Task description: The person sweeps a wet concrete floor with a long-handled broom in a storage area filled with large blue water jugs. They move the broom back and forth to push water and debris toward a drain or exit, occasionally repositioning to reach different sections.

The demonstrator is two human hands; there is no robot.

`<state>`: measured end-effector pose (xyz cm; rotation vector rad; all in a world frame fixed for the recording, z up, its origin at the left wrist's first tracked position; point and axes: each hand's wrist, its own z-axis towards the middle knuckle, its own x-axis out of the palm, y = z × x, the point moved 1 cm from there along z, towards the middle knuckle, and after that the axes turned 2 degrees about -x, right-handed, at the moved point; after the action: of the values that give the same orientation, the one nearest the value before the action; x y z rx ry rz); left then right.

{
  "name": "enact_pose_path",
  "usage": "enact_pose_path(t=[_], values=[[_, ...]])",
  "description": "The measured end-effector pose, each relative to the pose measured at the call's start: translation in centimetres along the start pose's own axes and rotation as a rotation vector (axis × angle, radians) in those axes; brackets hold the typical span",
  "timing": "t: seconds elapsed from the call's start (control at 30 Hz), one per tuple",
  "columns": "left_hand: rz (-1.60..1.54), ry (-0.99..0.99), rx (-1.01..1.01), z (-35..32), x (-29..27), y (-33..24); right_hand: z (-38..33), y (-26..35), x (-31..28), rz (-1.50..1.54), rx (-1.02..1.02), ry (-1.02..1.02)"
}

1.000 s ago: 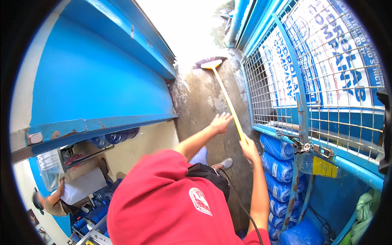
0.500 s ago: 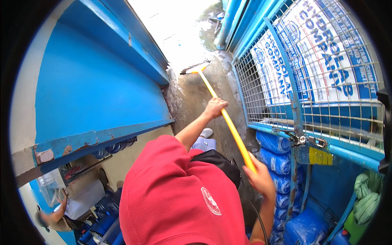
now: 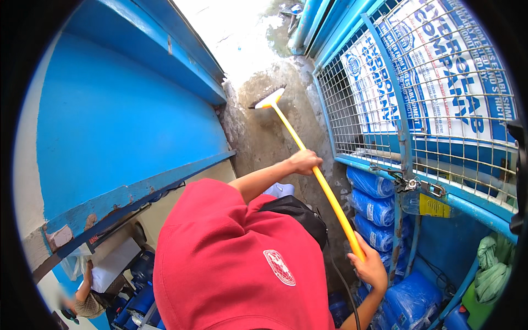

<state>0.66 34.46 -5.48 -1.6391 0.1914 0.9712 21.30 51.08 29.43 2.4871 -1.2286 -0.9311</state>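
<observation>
Both my hands grip a floor brush (image 3: 336, 202) with a long yellow handle, slanting from far left to near right. Partway along the handle, my left hand (image 3: 305, 161) is closed around it, palm down. Closer to me, my right hand (image 3: 369, 268) wraps the handle near its end. The brush's head (image 3: 269, 98), white and orange with dark bristles, rests on the wet grey concrete floor (image 3: 257, 132) of the passage.
A blue wall (image 3: 126, 126) with a ledge borders the left. To the right are a padlocked wire-mesh gate (image 3: 363, 137) and plastic-wrapped blue containers (image 3: 371, 206). A cable (image 3: 347, 291) hangs beside me. Another person (image 3: 88, 294) is at lower left, near blue bottles.
The brush has come back toward me and slightly right, its head nearer on the floor. Both my hands have moved right and nearer with the handle, still gripping it.
</observation>
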Motion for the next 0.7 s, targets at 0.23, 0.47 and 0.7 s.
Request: enact_pose_path(t=[0.23, 0.47, 0.7], values=[[0.095, 0.542, 0.311, -0.1, 11.9, -6.0, -6.7, -4.5, 3.2, -0.441, 0.166, -0.196], [0.044, 0.639, 0.253, -1.3, 16.0, -4.0, -3.8, -4.5, 7.9, -0.112, 0.252, -0.206], [0.148, 0.245, -0.178, 0.4, 11.5, 4.8, 8.8, -6.0, 5.2, -0.324, -0.012, -0.224]])
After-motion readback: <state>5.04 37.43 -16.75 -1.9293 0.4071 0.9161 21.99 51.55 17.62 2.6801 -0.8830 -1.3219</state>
